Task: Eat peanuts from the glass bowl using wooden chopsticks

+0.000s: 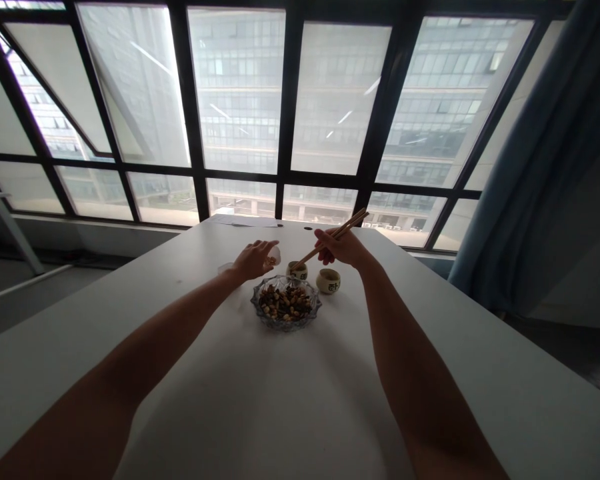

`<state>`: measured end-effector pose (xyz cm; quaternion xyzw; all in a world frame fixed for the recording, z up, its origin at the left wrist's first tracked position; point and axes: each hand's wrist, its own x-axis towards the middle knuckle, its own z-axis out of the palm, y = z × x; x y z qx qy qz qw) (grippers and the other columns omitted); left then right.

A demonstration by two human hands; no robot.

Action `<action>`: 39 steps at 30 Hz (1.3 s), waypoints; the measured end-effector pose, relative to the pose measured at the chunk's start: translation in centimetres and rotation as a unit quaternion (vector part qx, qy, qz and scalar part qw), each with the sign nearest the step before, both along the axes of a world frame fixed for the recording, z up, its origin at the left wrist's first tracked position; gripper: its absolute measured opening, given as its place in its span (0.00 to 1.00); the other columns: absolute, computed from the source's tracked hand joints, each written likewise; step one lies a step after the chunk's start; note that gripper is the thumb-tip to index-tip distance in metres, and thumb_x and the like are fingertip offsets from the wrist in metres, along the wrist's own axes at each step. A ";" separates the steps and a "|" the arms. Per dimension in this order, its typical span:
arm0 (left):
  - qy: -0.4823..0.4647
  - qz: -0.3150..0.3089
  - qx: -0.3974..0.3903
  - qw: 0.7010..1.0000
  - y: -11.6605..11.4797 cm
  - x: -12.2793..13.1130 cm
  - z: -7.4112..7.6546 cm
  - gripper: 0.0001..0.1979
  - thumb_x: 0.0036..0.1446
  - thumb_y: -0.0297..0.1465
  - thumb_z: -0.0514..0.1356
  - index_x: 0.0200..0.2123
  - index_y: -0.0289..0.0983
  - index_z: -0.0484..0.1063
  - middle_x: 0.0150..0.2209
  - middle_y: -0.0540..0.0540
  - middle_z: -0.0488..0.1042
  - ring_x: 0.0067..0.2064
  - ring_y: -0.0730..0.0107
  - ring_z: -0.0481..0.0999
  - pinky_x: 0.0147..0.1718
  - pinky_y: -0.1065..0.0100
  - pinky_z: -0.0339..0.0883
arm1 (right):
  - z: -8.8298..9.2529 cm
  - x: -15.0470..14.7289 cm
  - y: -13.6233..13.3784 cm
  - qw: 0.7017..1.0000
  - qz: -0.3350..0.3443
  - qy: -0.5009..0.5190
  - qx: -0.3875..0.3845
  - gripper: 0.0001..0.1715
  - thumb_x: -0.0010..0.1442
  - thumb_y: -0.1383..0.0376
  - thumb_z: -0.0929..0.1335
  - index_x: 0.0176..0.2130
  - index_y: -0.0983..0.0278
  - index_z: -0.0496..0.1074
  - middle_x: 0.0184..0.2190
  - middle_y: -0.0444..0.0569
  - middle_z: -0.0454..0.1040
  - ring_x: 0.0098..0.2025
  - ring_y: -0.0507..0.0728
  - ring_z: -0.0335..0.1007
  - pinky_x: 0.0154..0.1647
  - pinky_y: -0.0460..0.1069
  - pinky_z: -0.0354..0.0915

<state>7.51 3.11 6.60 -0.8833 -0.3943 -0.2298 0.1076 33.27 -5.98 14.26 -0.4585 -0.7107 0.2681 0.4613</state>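
Observation:
A glass bowl (286, 305) of mixed nuts and beans sits in the middle of the white table (290, 400). Behind it stand two small cream cups, one at the left (298, 271) and one at the right (328, 281). My right hand (341, 248) is closed around a pair of wooden chopsticks (335, 237), whose tips reach down to the left cup. My left hand (254, 259) is closed on a small clear cup (275, 253) holding what looks like a few pieces, just left of the cream cups.
A sheet of paper (245, 221) lies at the table's far edge below large windows. A blue curtain (540, 173) hangs at the right. A white stand (10, 227) is at the far left.

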 end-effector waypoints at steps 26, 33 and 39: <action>0.004 0.081 -0.115 0.990 0.3 9.8 -0.1 0.34 0.45 0.42 0.70 0.56 0.38 0.70 0.53 0.37 0.77 0.57 0.48 0.73 0.57 0.56 0.64 | 0.9 0.7 -0.7 0.975 -0.196 0.023 0.103 0.24 0.67 0.53 0.67 0.25 0.66 0.71 0.16 0.48 0.74 0.14 0.51 0.70 0.14 0.42 0.65; -0.065 0.015 -0.030 0.997 -0.2 8.1 0.7 0.39 0.47 0.40 0.71 0.61 0.36 0.64 0.56 0.39 0.74 0.58 0.50 0.70 0.60 0.56 0.60 | 0.8 0.7 -0.7 0.969 -0.182 0.009 0.168 0.30 0.65 0.43 0.65 0.27 0.66 0.71 0.16 0.48 0.74 0.15 0.51 0.70 0.15 0.42 0.64; -0.046 0.037 -0.037 0.998 -0.5 7.9 0.9 0.38 0.48 0.52 0.67 0.57 0.37 0.69 0.49 0.38 0.78 0.55 0.47 0.73 0.60 0.53 0.56 | -0.3 0.6 0.3 0.984 -0.133 -0.031 0.112 0.34 0.60 0.38 0.65 0.28 0.66 0.72 0.18 0.49 0.76 0.17 0.51 0.71 0.17 0.43 0.66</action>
